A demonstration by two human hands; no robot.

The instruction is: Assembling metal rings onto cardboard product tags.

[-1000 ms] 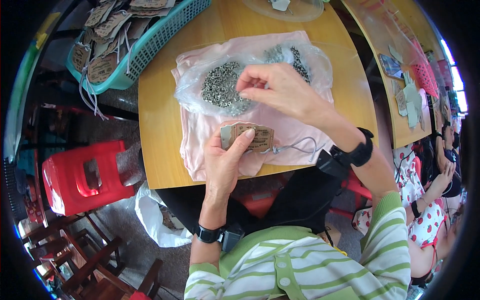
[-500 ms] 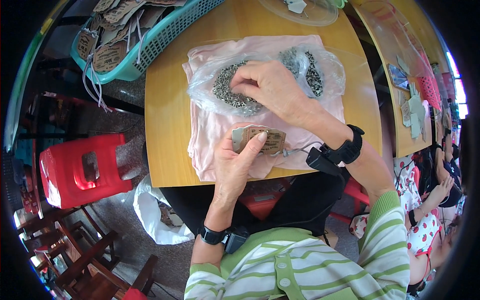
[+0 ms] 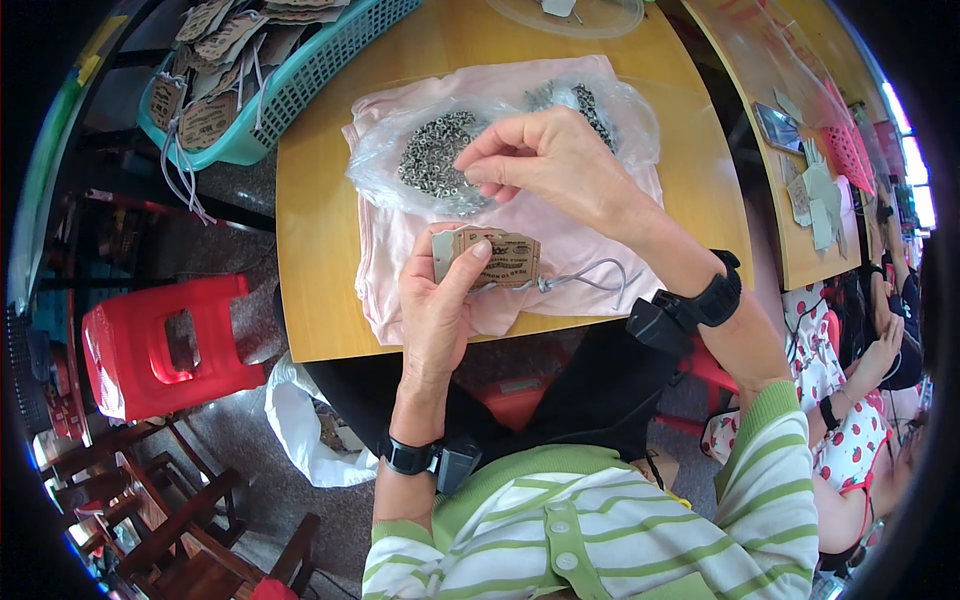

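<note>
A brown cardboard hang tag with a grey string loop is pinched between the thumb and fingers of my left hand, low over the folded pink cloth. My right hand hovers above and right of the tag, thumb and fingertips pressed together. Whatever small piece they may hold is too small to make out. Just beyond those fingertips lies a clear plastic bag of small silvery metal pieces. A second heap of such pieces shows partly behind my right hand.
A turquoise basket full of tags with strings stands at the far left. A clear round lid lies at the table's far edge. A red stool is on the left. Another person's arm shows at the right.
My right hand has lifted out of the metal pieces and drawn back toward the tag. The tag in my left hand has turned flatter, showing more of its face and string.
</note>
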